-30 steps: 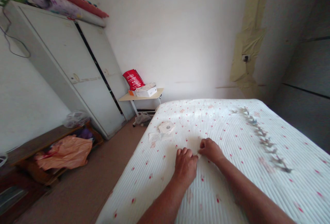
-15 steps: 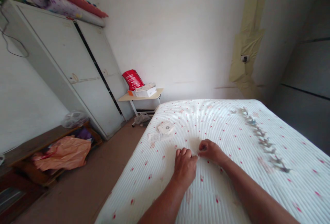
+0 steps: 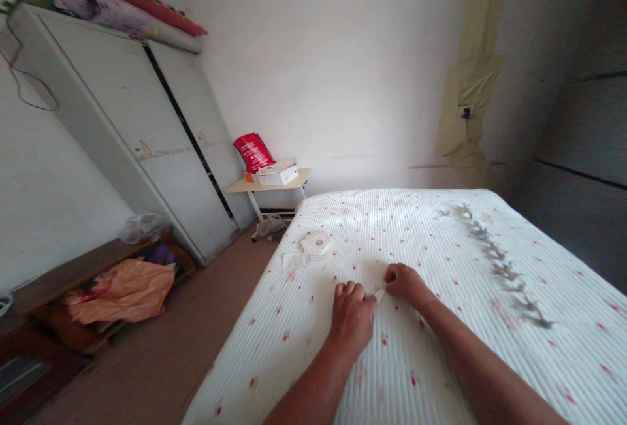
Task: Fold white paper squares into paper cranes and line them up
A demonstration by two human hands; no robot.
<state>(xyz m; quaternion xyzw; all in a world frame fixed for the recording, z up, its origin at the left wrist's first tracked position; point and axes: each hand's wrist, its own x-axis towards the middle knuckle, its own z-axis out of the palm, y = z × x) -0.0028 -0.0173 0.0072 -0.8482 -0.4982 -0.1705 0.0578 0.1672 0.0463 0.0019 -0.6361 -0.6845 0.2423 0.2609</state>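
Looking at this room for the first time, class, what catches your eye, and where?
First, probably, the left hand and right hand, close together over the red-dotted bed, with a small pale piece between them. Next, the row of small greyish shapes along the bed's right side. Then the bright red bag beside the white box on the small table by the far wall.

Hands, two: one left hand (image 3: 351, 314) and one right hand (image 3: 405, 284), with one small pale piece (image 3: 379, 295) between. Bed (image 3: 392, 379), one, bearing one row of small folded figures (image 3: 506, 271), perhaps ten or so, blur preventing an exact count. Cabinet (image 3: 83, 111), one, with two doors (image 3: 122, 98) visible. Desk (image 3: 238, 185), one, carrying one red bag (image 3: 253, 152) and one white box (image 3: 278, 176). Wall socket (image 3: 466, 111), one. Orange plastic bag (image 3: 125, 291), one; greyish plastic bags (image 3: 144, 226), two.
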